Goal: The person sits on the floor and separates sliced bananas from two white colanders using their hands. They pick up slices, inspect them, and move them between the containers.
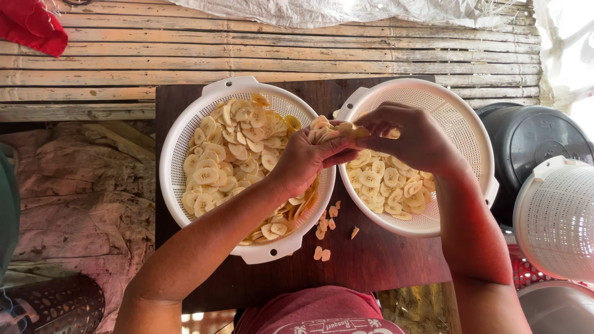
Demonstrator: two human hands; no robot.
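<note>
Left hand (303,158) cups stack of banana chips (331,133) over gap between left colander (185,133) and right colander (461,114). Right hand (411,139) pinches top chips. Peel few at once, wrist low, limiting spills onto dark board (371,253).

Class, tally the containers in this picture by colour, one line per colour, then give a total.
White colanders: 3
Black tub: 1
Red basket: 1
Total: 5

White perforated plastic colanders (185,133) sit on a matt dark wooden board (371,260).
</note>
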